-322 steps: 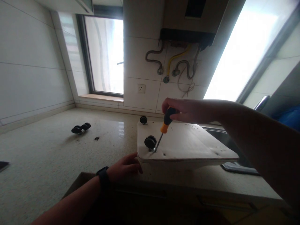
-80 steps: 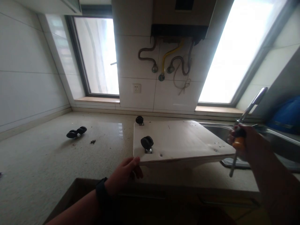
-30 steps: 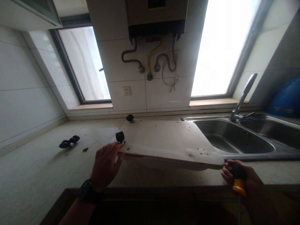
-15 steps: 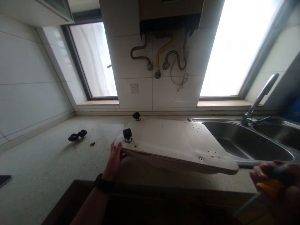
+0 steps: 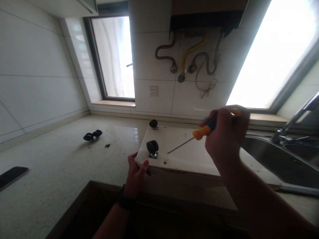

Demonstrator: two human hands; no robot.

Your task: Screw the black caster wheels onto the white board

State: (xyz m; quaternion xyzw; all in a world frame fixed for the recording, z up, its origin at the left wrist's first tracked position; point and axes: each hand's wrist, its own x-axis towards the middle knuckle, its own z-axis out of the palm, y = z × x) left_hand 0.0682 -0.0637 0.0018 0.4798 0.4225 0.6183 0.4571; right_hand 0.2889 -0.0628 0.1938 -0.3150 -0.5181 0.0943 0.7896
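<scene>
From the head view, we have the white board (image 5: 184, 151) lying flat on the stone surface (image 5: 62, 172), its near edge at the surface's front lip and its right end reaching over the sink (image 5: 279, 162), which puts the upper face and its fittings within reach of both hands. Two black casters (image 5: 152, 147) stand on the board's left end, one at the near corner and one at the far corner (image 5: 153, 123). Our left hand (image 5: 136, 174) is clenched around the near left corner, fingers curled over the edge, apparently steadying the board. Our right hand (image 5: 224, 132) is closed on the handle of the screwdriver (image 5: 191, 137), its shaft slanting down and left, tip just above the board beside the near caster. Two loose casters (image 5: 92, 135) and some small screws (image 5: 107, 145) lie well apart on the left, and a phone (image 5: 12, 176) lies further left.
</scene>
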